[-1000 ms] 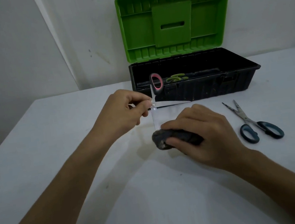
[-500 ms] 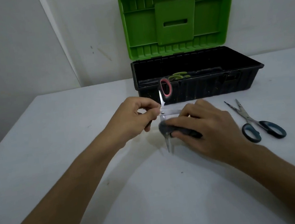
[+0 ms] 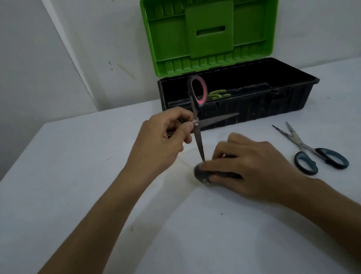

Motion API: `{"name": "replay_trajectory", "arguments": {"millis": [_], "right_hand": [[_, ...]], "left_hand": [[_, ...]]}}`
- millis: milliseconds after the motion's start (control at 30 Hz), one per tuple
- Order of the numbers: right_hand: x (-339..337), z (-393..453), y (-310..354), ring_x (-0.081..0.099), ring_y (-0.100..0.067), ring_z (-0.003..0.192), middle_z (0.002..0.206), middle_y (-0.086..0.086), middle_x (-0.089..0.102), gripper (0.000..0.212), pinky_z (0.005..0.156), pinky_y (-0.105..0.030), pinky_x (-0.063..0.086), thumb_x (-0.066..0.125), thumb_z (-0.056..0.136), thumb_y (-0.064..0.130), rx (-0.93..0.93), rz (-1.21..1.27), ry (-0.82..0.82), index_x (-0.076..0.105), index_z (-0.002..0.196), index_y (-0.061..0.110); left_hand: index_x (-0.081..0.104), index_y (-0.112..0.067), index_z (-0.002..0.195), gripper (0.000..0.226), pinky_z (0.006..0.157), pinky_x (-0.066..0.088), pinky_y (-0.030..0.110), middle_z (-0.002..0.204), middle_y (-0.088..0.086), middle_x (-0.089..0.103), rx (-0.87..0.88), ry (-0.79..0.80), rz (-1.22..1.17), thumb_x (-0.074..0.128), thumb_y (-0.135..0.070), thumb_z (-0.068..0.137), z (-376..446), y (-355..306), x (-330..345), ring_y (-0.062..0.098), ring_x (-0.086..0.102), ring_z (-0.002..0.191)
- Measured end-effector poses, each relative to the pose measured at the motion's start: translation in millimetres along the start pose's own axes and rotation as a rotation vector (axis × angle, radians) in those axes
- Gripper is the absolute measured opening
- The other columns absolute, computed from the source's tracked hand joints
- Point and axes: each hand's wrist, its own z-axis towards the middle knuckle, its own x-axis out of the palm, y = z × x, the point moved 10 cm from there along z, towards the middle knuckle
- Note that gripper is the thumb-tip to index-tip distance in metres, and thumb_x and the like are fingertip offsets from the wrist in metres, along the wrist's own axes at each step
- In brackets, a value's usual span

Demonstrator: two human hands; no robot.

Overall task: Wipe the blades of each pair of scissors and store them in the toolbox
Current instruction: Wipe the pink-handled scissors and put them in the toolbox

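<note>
From my feed, the left hand (image 3: 163, 136) pinches the pink-handled scissors (image 3: 198, 121) at the pivot, blades spread wide, one tip pointing down into the dark cloth (image 3: 202, 175). The right hand (image 3: 246, 163) curls its grip on that cloth against the bench (image 3: 65, 173). Behind stands the open toolbox (image 3: 262, 104); blue-handled scissors (image 3: 313, 152) lie rightmost.

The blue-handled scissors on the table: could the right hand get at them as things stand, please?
Probably yes, once freed. The blue-handled scissors lie just right of the right hand on bare table, nothing between, but its grip now holds the dark cloth.
</note>
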Motion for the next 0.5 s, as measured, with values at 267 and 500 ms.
{"name": "replay_trajectory", "arguments": {"millis": [267,500], "right_hand": [[-51.3,-16.3,-46.0,0.058,-0.01,0.079,0.095,0.01,0.064,0.066,0.065,-0.024,0.049,0.066,0.085,0.048,0.293,0.201,-0.301,0.044,0.144,0.024],[-10.8,-13.0,-42.6,0.056,-0.009,0.076,0.092,0.012,0.063,0.074,0.058,-0.027,0.051,0.057,0.085,0.061,0.293,0.09,-0.005,0.031,0.151,0.039]], "left_hand": [[0.057,-0.022,0.098,0.009,0.066,0.042,0.008,0.08,-0.01,0.058,0.072,-0.087,0.173,0.056,-0.013,0.096,1.4,6.8,-13.5,0.009,0.054,0.073],[0.05,-0.018,0.102,0.005,0.064,0.042,0.019,0.091,-0.001,0.06,-0.022,-0.101,0.121,0.052,-0.016,0.099,2.4,32.0,-5.1,0.01,0.052,0.068]]}}
